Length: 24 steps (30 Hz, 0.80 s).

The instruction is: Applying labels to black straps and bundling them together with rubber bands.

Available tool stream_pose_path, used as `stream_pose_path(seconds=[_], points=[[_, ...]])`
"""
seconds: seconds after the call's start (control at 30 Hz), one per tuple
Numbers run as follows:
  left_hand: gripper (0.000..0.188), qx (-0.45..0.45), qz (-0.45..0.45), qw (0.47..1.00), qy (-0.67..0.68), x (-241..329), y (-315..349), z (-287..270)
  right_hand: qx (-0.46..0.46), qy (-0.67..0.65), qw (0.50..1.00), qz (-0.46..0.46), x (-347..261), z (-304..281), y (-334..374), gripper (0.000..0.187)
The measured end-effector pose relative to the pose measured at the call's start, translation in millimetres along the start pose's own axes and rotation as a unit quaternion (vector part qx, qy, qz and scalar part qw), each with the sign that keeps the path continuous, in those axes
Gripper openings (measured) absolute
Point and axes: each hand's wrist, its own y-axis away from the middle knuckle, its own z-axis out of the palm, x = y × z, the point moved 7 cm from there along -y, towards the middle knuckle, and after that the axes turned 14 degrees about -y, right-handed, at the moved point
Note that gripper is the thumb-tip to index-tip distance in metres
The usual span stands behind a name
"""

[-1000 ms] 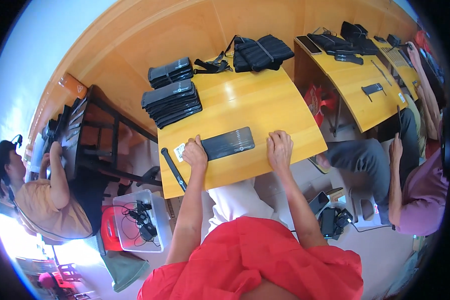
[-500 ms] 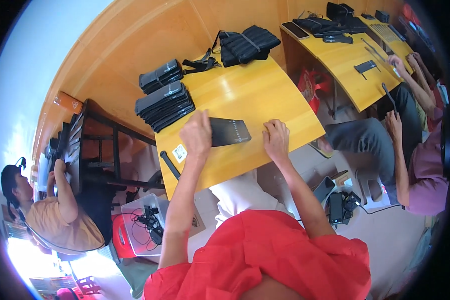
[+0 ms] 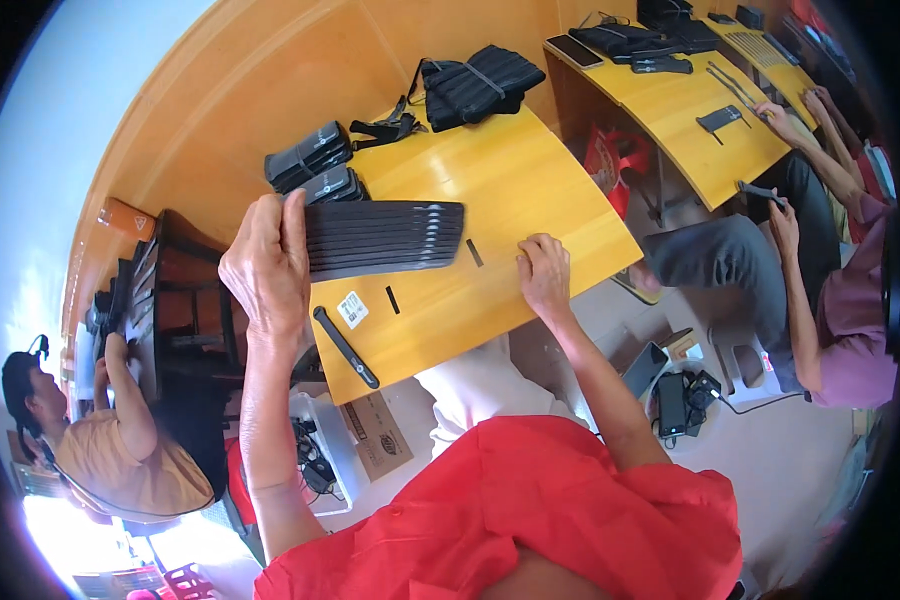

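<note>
Raised over the table's left part, a fanned stack of flat black straps (image 3: 385, 240) is gripped at its left end by my left hand (image 3: 270, 265). Thumb on top, fingers wrapped around, this hand is closed on the stack; small white marks line the straps' right ends. My right hand (image 3: 545, 275) rests near the right side of the yellow table (image 3: 510, 185), fingers loosely bent and holding nothing. Below the stack lie a single black strap (image 3: 346, 347) and a white label (image 3: 351, 310). Two short dark marks show on the tabletop; whether slots or strips, I cannot tell.
Behind the stack are bundled black straps (image 3: 308, 155) and a larger black bundle (image 3: 482, 85). Co-workers sit left and right, the right one at another yellow table (image 3: 660, 120). A clear bin (image 3: 335, 450) and a cardboard box (image 3: 378, 435) stand below left.
My left hand has lifted the black straps off the table and carried them left, toward the back; they now fan out. My right hand has barely moved.
</note>
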Motion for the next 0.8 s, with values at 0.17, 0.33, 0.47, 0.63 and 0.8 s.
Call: stream_pose_path(seconds=[0.17,0.33,0.47,0.63,0.8], points=[[0.029,0.019,0.081,0.993,-0.078,-8.1,27.0,40.0,-0.019,-0.002,1.000,0.015,-1.0,7.3,-0.9,0.018],[0.026,0.038,0.137,0.981,-0.132,-12.5,34.0,96.5,-0.032,0.015,0.999,-0.001,-6.6,8.8,3.6,0.019],[0.019,0.056,0.129,0.978,-0.156,1.2,49.4,111.5,-0.035,0.024,0.999,0.011,-4.5,9.1,6.2,0.020],[0.011,-0.021,0.222,0.975,0.005,57.8,146.2,118.2,-0.034,0.025,0.999,0.005,-6.2,7.4,4.4,0.020],[0.017,-0.099,0.243,0.963,0.054,96.9,206.2,111.9,-0.039,0.031,0.999,-0.004,-8.8,8.7,1.4,0.021]])
